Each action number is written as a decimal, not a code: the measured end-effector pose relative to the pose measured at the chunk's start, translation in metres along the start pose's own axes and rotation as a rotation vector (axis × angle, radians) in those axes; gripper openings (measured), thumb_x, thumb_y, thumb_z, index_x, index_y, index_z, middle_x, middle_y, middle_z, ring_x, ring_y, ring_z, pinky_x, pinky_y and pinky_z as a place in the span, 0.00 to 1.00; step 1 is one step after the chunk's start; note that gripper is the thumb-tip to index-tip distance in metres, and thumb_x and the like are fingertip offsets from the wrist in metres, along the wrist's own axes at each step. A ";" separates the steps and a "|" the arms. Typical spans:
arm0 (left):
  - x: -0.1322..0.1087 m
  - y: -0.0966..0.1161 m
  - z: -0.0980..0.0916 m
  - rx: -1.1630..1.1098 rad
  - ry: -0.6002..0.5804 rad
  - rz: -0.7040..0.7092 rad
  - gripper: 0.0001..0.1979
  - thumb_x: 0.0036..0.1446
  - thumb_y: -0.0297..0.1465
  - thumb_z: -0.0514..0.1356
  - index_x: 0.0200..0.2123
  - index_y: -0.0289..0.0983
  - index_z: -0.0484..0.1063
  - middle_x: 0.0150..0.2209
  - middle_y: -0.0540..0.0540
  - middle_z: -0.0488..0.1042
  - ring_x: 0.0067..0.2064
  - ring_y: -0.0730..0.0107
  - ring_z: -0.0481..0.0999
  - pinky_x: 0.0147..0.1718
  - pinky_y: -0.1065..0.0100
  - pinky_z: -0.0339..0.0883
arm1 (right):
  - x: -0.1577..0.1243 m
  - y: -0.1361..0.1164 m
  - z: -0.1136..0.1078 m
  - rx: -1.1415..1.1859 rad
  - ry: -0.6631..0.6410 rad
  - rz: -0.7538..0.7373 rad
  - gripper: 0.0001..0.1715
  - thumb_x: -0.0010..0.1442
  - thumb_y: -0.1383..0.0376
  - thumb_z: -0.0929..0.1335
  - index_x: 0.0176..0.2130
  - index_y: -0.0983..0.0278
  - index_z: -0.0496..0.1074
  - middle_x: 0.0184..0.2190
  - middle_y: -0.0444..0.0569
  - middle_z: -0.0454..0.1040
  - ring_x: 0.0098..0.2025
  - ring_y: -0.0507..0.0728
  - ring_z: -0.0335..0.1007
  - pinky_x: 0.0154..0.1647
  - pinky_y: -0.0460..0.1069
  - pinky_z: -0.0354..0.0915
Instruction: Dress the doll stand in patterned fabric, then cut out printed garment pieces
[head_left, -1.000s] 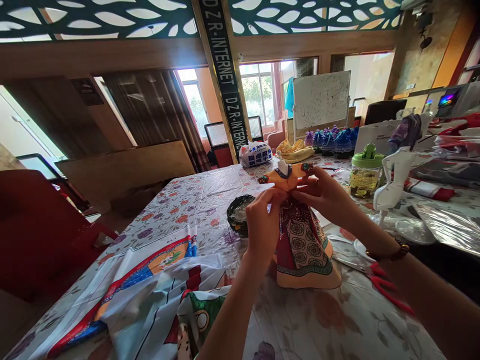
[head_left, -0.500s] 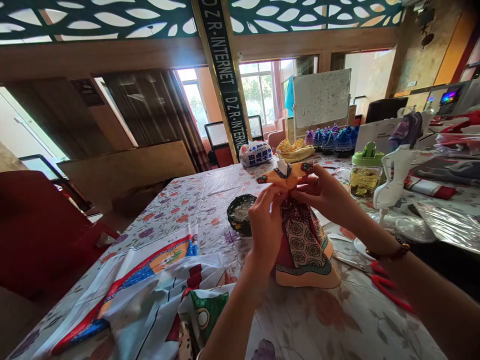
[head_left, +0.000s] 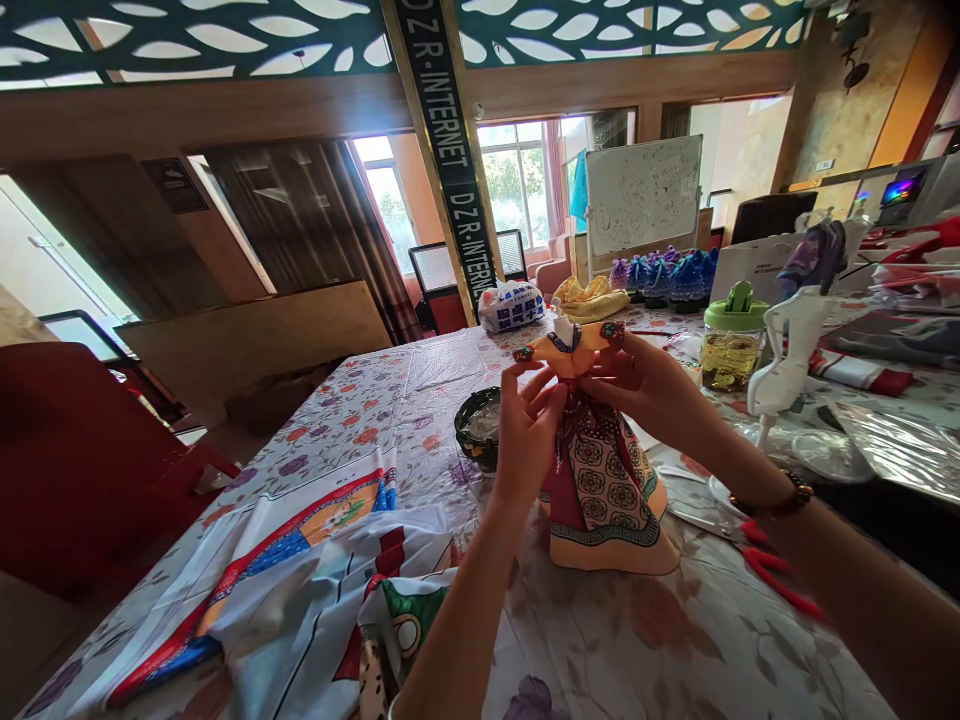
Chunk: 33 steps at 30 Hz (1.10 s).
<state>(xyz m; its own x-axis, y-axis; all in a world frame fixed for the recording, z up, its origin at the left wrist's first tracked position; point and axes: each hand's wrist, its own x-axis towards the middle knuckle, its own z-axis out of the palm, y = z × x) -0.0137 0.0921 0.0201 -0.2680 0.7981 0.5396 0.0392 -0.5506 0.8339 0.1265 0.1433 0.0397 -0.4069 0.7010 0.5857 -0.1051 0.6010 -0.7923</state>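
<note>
Fingers of the left hand are bent and partly fanned, thumb and fingertips close together at the waist of a small dress; whether they grip a fold or something thin there, I cannot tell from where I stand. Right hand: thumb and forefinger appear to pinch the opposite side of the waist, wrist ringed by a beaded bracelet. Dress stands upright on the counter, between the forearms, skirt flared and hem down; a white neck shows above its collar, so some form is inside. Progress, as I judge it: largely assembled. Orange top is on, both sleeves stick out sideways, patterned skirt hangs below, a thin dangling strand at the front. Waist seems the unfinished part, both hands being gathered there; whether anything fastens it is hidden behind the fingers. Nearby: dark woven basket beyond the left hand, clear plastic in it; scissors with red handles lying under the right forearm; a bare white form beside a green-lidded jar. Printed cloth lies loosely heaped near the left forearm. Farther back, a cluster of blue and purple dressed figures.
</note>
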 end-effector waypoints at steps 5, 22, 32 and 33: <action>0.006 0.002 -0.012 -0.121 -0.078 -0.090 0.21 0.50 0.25 0.63 0.45 0.39 0.60 0.45 0.43 0.77 0.43 0.67 0.78 0.43 0.65 0.71 | -0.002 -0.005 0.000 -0.118 0.020 -0.058 0.17 0.50 0.61 0.71 0.41 0.62 0.68 0.37 0.46 0.75 0.43 0.55 0.72 0.52 0.56 0.68; 0.001 0.010 -0.005 -0.159 -0.090 -0.086 0.23 0.45 0.24 0.66 0.45 0.40 0.62 0.37 0.47 0.80 0.43 0.64 0.79 0.42 0.65 0.73 | -0.004 -0.009 -0.001 -0.229 0.065 -0.046 0.15 0.49 0.65 0.70 0.39 0.61 0.67 0.34 0.46 0.77 0.37 0.58 0.75 0.38 0.54 0.72; -0.002 0.013 0.001 -0.141 -0.071 -0.079 0.20 0.46 0.23 0.65 0.42 0.40 0.63 0.37 0.47 0.80 0.43 0.61 0.79 0.43 0.63 0.74 | -0.004 -0.007 0.000 -0.224 0.105 -0.037 0.13 0.49 0.65 0.70 0.34 0.61 0.62 0.33 0.46 0.77 0.35 0.58 0.75 0.38 0.55 0.72; -0.002 0.014 0.002 -0.141 -0.069 -0.079 0.20 0.46 0.23 0.65 0.42 0.40 0.63 0.37 0.47 0.80 0.43 0.61 0.79 0.43 0.63 0.74 | -0.004 -0.007 0.000 -0.226 0.107 -0.036 0.13 0.49 0.65 0.70 0.34 0.61 0.62 0.32 0.46 0.76 0.35 0.58 0.75 0.37 0.55 0.72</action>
<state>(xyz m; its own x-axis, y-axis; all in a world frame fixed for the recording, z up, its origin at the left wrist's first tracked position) -0.0109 0.0838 0.0307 -0.1984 0.8526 0.4834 -0.1165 -0.5102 0.8521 0.1291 0.1362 0.0427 -0.3065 0.7068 0.6375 0.0924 0.6887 -0.7191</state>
